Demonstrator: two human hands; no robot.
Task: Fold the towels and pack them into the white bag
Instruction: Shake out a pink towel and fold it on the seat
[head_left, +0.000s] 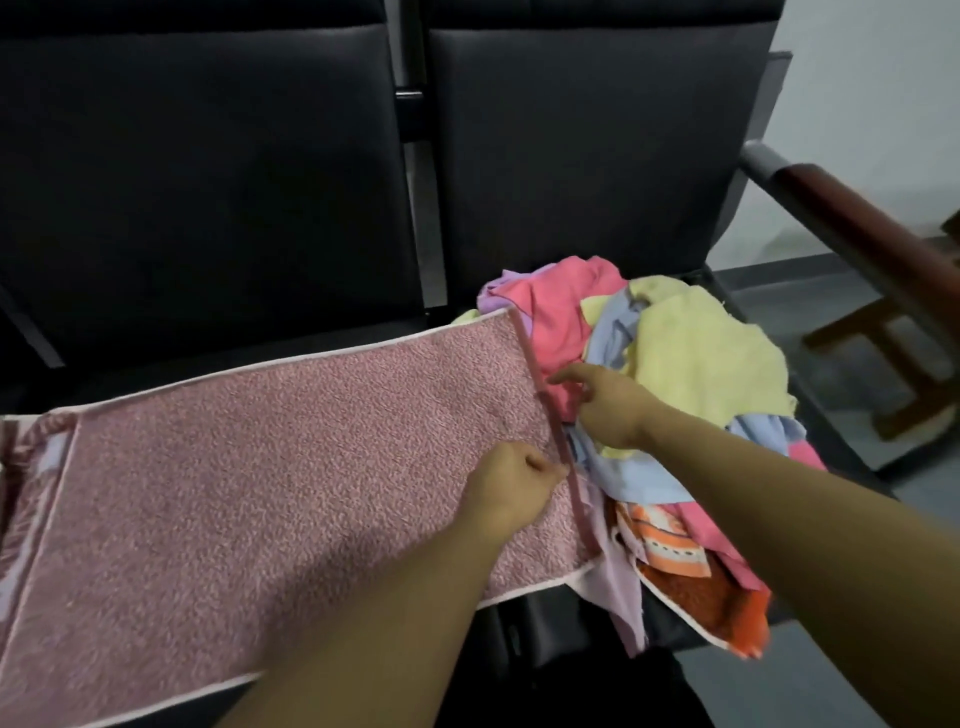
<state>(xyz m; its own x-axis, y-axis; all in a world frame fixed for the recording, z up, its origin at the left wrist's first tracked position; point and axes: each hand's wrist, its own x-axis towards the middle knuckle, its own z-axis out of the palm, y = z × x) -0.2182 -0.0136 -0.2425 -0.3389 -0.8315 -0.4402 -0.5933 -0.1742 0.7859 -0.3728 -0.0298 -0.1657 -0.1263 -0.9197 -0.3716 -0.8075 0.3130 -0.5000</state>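
Note:
A long speckled pink towel (270, 467) lies spread flat across the black seats, its right hem a darker pink band. My left hand (511, 486) pinches that right hem near its lower part. My right hand (608, 402) pinches the same hem higher up, fingers pointing left. To the right of the hem sits a loose pile of towels (691, 395) in yellow, pink, light blue, lilac and orange. No white bag is in view.
The black padded seats (208, 182) have upright backrests behind the towel. A dark red armrest (852, 218) slopes down at the far right. Beyond it stands a wooden stool (904, 374) on the grey floor.

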